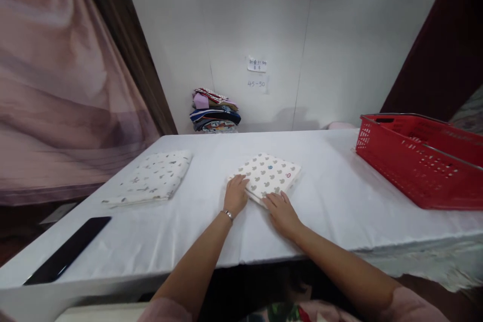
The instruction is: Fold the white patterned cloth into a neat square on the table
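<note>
A folded white cloth (269, 173) with grey printed motifs lies at an angle on the white-covered table, one blue and one red motif among the grey ones. My left hand (236, 195), with a bracelet at the wrist, grips its left corner with fingers curled over the edge; the thumb is hidden. Along the near edge, my right hand (282, 214) lies with its fingers apart, fingertips touching the fabric. To the left rests a second folded white cloth (154, 176) with a dark scattered print, apart from both hands.
A red plastic basket (422, 161) with metal handles stands at the table's right. A dark flat slab (70, 249) lies at the front left. Behind the table's far edge is a stack of folded fabrics (215, 113). Paper notes (257, 73) hang on the wall; a pink curtain (75, 85) hangs left.
</note>
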{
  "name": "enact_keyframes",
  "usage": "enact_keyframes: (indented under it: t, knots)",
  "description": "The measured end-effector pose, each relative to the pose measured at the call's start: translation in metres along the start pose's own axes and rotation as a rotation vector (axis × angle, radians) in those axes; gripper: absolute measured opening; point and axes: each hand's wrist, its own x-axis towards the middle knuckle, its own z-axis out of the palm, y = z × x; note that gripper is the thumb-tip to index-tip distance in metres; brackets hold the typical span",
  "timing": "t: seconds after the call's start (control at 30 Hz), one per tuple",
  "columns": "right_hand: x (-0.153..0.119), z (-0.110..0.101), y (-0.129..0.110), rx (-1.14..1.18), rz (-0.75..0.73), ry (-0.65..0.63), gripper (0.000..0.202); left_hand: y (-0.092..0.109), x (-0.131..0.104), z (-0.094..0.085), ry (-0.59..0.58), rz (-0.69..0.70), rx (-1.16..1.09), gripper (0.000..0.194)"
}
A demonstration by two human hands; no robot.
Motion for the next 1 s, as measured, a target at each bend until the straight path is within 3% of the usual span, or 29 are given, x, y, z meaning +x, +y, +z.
enact_keyframes:
  t: [0.1, 0.2, 0.27, 0.4, 0.5, 0.57, 0.67, 0.77, 0.9, 1.0]
  knots:
    - [0.009, 0.009, 0.004, -0.048, -0.015, 0.005, 0.044, -0.016, 0.007, -0.004, -0.054, -0.107, 0.078, 0.052]
    - [0.011, 0.005, 0.023, -0.068, -0.07, -0.005, 0.042, -0.017, 0.004, -0.009, -0.081, -0.086, 0.07, 0.049]
    - [0.003, -0.003, 0.049, -0.09, -0.077, 0.003, 0.041, -0.003, -0.005, -0.012, -0.094, -0.029, 0.053, 0.047]
    - [-0.029, -0.023, 0.116, -0.153, 0.036, 0.024, 0.041, 0.051, -0.031, -0.015, -0.231, 0.155, -0.062, 0.046]
    - [-0.045, -0.036, 0.141, -0.202, 0.122, -0.018, 0.041, 0.082, -0.039, -0.013, -0.268, 0.261, -0.174, 0.033]
    - [-0.044, -0.042, 0.137, -0.193, 0.141, -0.032, 0.043, 0.087, -0.035, -0.011, -0.214, 0.231, -0.208, 0.024]
    - [-0.029, -0.045, 0.112, -0.115, 0.118, 0.008, 0.041, 0.081, -0.023, -0.004, -0.127, 0.103, -0.184, 0.018]
    - [-0.013, -0.037, 0.088, -0.014, 0.084, 0.045, 0.037, 0.073, -0.02, 0.003, -0.12, 0.027, -0.176, 0.018]
    - [-0.005, -0.023, 0.076, 0.104, 0.1, -0.11, 0.039, 0.065, -0.025, 0.005, -0.105, -0.009, -0.285, 0.02]
    - [0.003, -0.022, 0.077, 0.194, 0.125, -0.188, 0.038, 0.051, -0.019, 0.005, -0.068, -0.189, -0.354, 0.021]
